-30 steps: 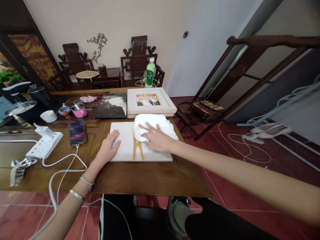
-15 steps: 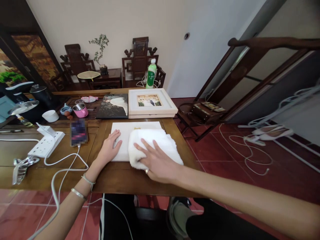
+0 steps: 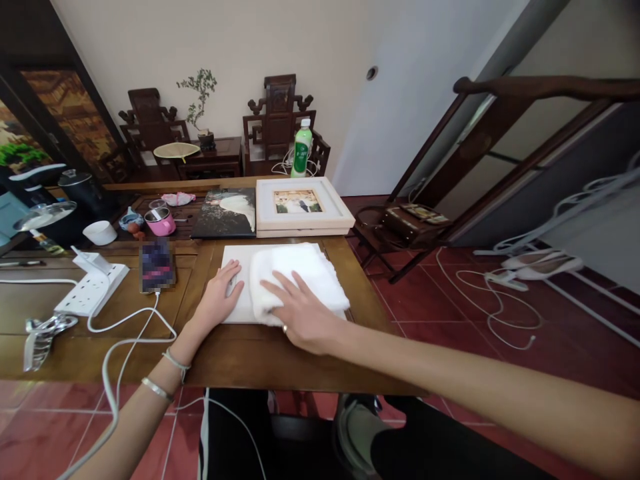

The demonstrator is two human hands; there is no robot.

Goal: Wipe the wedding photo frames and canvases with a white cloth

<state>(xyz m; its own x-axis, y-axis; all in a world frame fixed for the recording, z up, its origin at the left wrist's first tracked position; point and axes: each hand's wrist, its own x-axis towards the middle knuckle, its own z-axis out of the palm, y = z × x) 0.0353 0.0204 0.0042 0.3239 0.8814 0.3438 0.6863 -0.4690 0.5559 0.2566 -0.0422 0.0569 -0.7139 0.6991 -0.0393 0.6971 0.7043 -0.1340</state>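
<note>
A flat white panel (image 3: 243, 255), album-like in shape, lies on the wooden table (image 3: 280, 360) before me. My left hand (image 3: 220, 290) rests on its left edge, fingers stretched out, holding nothing. Over the panel's middle and right is a folded white towel (image 3: 305, 267), fluffy in texture. My right hand (image 3: 303, 317) presses on the towel from above with spread fingers; its thumb is partly tucked at the towel's near edge. The towel covers most of the panel and reaches past its right side.
Behind the panel lie a dark album (image 3: 225, 213) and a white framed photo (image 3: 300, 203). A green bottle (image 3: 301, 150) stands behind. On the left are a phone (image 3: 157, 265), a power strip (image 3: 93, 290), cables, a pink cup (image 3: 161, 223) and a hair clip (image 3: 45, 337).
My right hand and the towel have slid left and slightly away from me across the panel. My left hand has stayed in place.
</note>
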